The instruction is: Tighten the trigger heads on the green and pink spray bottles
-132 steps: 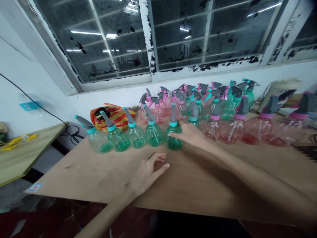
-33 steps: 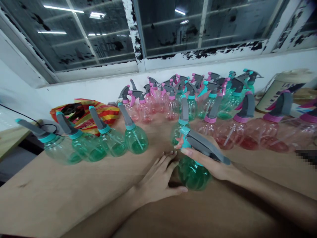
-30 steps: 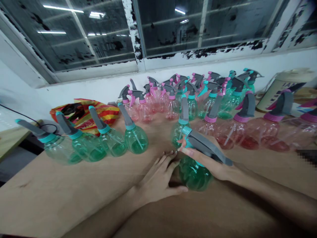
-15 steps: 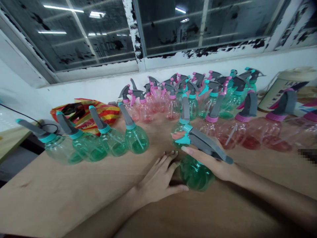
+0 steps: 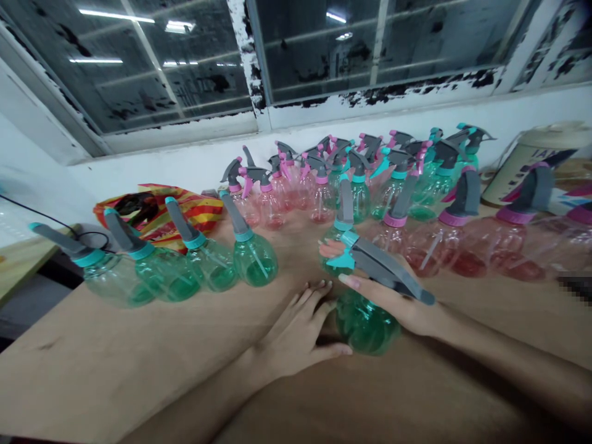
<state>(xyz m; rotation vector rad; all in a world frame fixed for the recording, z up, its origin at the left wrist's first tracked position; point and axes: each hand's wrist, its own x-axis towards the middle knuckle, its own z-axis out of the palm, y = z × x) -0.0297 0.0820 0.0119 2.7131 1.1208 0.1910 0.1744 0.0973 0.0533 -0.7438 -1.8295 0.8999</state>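
Observation:
My right hand [image 5: 393,302] is wrapped around the neck of a green spray bottle [image 5: 367,324]. The bottle's grey and turquoise spray head points away to the left, with green liquid in the round clear body. Fingertips of this hand show beyond the turquoise trigger [image 5: 341,260], while the thumb lies along the near side. On the tabletop, just left of the bottle's base, my left hand [image 5: 296,333] rests flat with its fingers spread. Its thumb reaches close to the base; whether it touches is unclear. Another green spray bottle [image 5: 345,213] stands right behind the held one.
Several green spray bottles [image 5: 255,259] form a row at left. Pink spray bottles [image 5: 462,246] line the right side. A crowd of pink and green bottles [image 5: 321,200] stands by the wall. A striped bag [image 5: 198,213] and a large beige container [image 5: 522,166] sit at the back.
The fingertips of my right hand beyond the trigger have shifted and show slightly more. The held bottle and my left hand stay in place.

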